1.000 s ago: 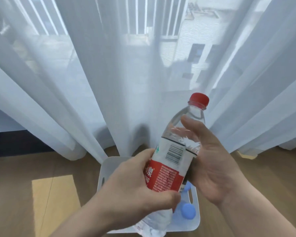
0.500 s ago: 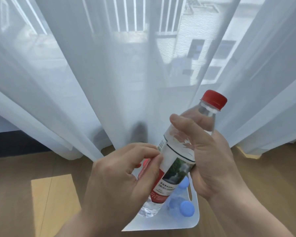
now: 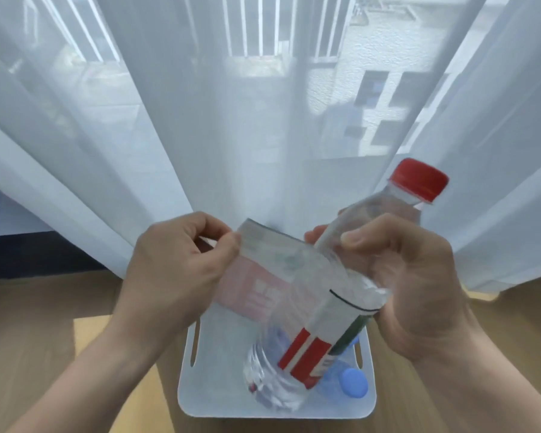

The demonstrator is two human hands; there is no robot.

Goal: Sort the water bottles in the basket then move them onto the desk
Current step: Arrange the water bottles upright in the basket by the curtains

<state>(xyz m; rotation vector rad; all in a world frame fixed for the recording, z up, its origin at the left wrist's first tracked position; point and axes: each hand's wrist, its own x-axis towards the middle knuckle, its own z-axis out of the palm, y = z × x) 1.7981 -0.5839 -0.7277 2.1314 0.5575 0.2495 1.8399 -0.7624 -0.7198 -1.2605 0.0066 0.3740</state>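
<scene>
My right hand [image 3: 409, 285] grips a clear water bottle [image 3: 350, 276] with a red cap [image 3: 417, 179], tilted with the cap up and to the right. Its red and white label [image 3: 275, 270] is partly peeled off, and my left hand [image 3: 175, 273] pinches the loose end and holds it out to the left. The bottle hangs over a white basket [image 3: 200, 398] on the floor. Inside the basket lies a bottle with a blue cap [image 3: 353, 382], mostly hidden behind the held bottle.
Sheer white curtains [image 3: 200, 120] hang right behind the basket, with a window and railing beyond. The basket rests on a wooden floor [image 3: 44, 339]. A dark strip [image 3: 28, 254] runs along the left under the curtain.
My left hand has peeled the label away from the bottle and drawn it out to the left. The bottle has tilted further to the right in my right hand.
</scene>
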